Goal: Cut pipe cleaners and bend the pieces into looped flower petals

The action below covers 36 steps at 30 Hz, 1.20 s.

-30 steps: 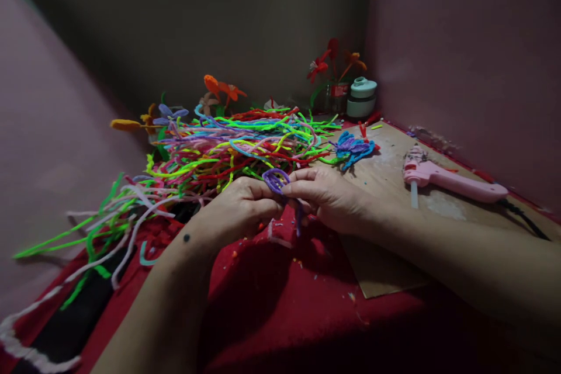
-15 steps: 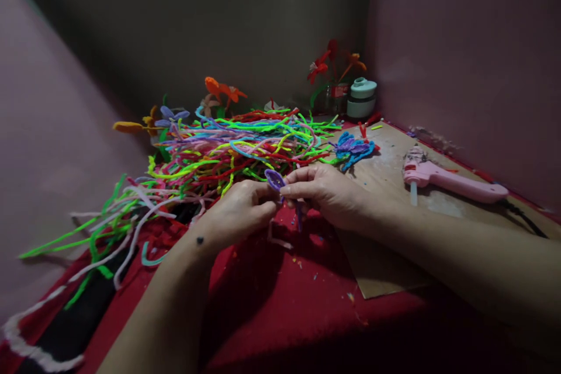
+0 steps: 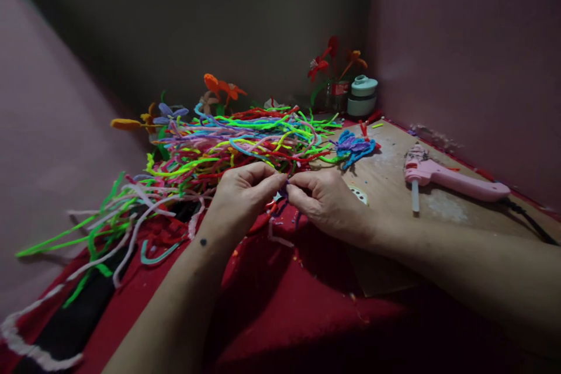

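Observation:
My left hand [image 3: 245, 193] and my right hand [image 3: 326, 198] meet over the red cloth, both with fingers pinched. Between their fingertips is a small purple pipe cleaner piece [image 3: 284, 190], mostly hidden by the fingers. Just behind my hands lies a large heap of colourful pipe cleaners [image 3: 245, 143]. Behind my right hand, a blue and purple pipe cleaner shape [image 3: 354, 147] rests on a brown board [image 3: 388, 158]. A white piece with dark holes [image 3: 359, 194] shows beside my right hand.
A pink glue gun [image 3: 460, 182] lies on the board at the right. Pipe cleaner flowers [image 3: 223, 89] and a pale green container [image 3: 363, 95] stand at the back. A black item [image 3: 83, 315] and loose strands lie at the left on the red cloth [image 3: 280, 315].
My fingers have shifted on the purple piece, whose loop is now largely covered. My left hand has risen slightly and turned. The white holed piece has come into view beside my right hand.

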{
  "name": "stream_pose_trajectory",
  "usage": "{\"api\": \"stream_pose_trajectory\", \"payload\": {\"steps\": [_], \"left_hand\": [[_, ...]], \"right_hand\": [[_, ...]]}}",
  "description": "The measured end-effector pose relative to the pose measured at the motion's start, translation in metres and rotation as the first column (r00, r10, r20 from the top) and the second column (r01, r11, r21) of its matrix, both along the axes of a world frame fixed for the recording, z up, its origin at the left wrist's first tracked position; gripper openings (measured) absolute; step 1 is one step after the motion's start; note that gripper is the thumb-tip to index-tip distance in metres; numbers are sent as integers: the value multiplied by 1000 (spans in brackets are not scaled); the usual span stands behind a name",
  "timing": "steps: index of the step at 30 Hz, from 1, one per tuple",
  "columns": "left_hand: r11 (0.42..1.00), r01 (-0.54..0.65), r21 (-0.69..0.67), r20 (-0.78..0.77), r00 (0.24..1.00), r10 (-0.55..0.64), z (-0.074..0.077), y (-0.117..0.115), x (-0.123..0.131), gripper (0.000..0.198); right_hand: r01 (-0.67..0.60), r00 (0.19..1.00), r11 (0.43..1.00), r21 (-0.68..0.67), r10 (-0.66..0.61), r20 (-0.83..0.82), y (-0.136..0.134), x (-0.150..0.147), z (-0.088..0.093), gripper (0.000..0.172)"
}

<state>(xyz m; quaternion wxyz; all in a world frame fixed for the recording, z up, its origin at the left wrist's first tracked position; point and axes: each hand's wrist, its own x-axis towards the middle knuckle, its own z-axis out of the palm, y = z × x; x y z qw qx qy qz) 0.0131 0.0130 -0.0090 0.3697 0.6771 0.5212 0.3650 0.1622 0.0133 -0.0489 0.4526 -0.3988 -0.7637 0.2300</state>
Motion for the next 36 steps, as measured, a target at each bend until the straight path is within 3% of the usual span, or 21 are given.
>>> {"api": "stream_pose_trajectory", "payload": {"steps": [3,8,12,15,20,25,30,33,36], "left_hand": [[1000,1,9,-24,1000,0,2,-2,1,23],[996,4,-92,8,1000,-3,5,-1,-1,22],[994,-51,-96,26,998,53,1,-1,2,19],[994,-80,-75,29,996,83,-3,0,4,18],[987,-88,-134,155,982,108,-6,3,5,11],[991,-7,-136,172,985,30,-3,5,-3,10],[989,69,-134,180,983,-44,-1,6,-7,11],[984,114,-139,164,982,-90,0,5,-8,10],[987,130,-99,27,991,-128,5,4,-11,11]], "right_hand": [[-2,999,1000,22,1,50,0,0,0,30],[40,994,999,32,-43,98,2,1,0,30],[101,983,993,59,-109,149,5,0,-3,23],[82,987,997,8,-82,139,8,1,-4,21],[-18,1000,962,-272,18,-6,7,0,-1,19],[-256,942,836,-485,103,-320,2,-3,2,16],[-320,912,759,-567,84,-401,2,-3,4,21],[-340,905,759,-555,105,-412,0,-4,2,22],[-351,903,770,-533,129,-409,-2,-7,0,19]]}}
